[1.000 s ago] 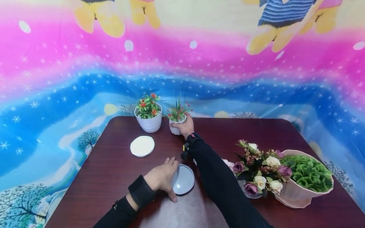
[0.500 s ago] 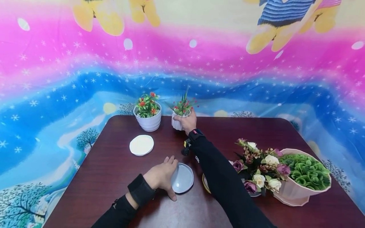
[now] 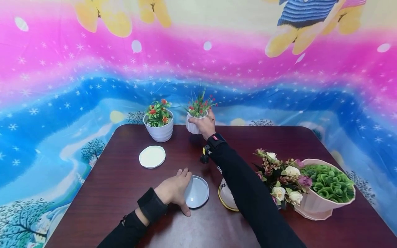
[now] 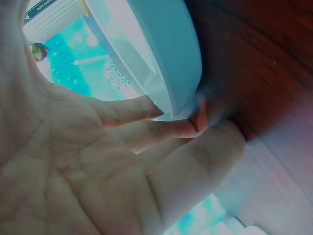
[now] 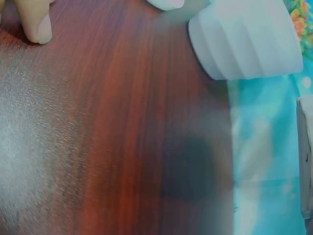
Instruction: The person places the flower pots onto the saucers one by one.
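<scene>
At the table's far side my right hand [image 3: 206, 124] grips a small white fluted flowerpot [image 3: 192, 124] with red flowers and grassy blades. The pot is raised above the tabletop; in the right wrist view only a strip of it shows at the right edge. My left hand [image 3: 174, 188] rests at the left rim of a round grey saucer [image 3: 199, 191], thumb spread from the fingers. In the left wrist view the fingers [image 4: 166, 132] lie fairly straight against the saucer's edge [image 4: 181, 58]. The saucer lies on the table.
A white ribbed pot [image 3: 159, 133] with red-orange flowers stands back left, behind a white saucer [image 3: 152, 157]. At right are a rose arrangement [image 3: 283, 179] and a pink pot [image 3: 316, 203] with green leaves. My right sleeve partly hides a pale pot [image 3: 225, 193] on a yellow-rimmed saucer.
My right hand has lifted the small flowerpot off the table and slightly right. The pale pot has come into view beside the sleeve. My left hand has stayed at the grey saucer.
</scene>
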{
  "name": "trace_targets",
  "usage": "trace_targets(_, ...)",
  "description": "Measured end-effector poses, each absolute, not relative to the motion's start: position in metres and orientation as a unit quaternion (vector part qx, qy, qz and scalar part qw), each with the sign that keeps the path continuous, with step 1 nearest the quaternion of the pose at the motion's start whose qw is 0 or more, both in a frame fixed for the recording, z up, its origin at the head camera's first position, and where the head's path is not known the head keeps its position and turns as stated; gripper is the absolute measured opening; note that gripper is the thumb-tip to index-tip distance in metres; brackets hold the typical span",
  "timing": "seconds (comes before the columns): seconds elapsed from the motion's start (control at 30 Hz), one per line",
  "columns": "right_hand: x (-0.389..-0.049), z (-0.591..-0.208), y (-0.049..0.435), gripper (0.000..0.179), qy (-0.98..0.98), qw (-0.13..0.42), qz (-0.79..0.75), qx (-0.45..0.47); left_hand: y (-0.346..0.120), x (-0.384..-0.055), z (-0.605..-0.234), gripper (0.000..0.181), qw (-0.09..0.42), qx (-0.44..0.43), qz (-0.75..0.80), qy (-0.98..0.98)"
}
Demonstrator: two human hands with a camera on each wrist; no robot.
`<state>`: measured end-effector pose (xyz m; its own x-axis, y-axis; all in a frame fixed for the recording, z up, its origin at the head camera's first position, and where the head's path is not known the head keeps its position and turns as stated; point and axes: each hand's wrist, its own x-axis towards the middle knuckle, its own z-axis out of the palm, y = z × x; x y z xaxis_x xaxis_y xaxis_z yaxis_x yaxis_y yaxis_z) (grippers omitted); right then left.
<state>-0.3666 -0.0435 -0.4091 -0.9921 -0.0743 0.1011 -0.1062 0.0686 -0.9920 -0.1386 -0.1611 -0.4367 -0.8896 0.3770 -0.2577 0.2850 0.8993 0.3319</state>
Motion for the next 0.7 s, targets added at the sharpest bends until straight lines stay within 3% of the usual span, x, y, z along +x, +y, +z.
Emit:
trace_targets(0.37,-0.353,-0.371,-0.04,0.118,-0.733,0.056,0.671,0.094,-0.161,-0.139,-0.435,0.136,0.166,0.164,0.145,0.961)
trace_targets(0.6,-0.338,-0.354,-0.038,0.084,-0.697,0.084,0.702,0.121,-0.161,-0.139,-0.435,0.136,0.167,0.167,0.147,0.96)
trace_targets(0.7,-0.331,-0.349,-0.035,0.079,-0.691,0.088,0.706,0.132,-0.162,-0.139,-0.435,0.137,0.169,0.168,0.148,0.96)
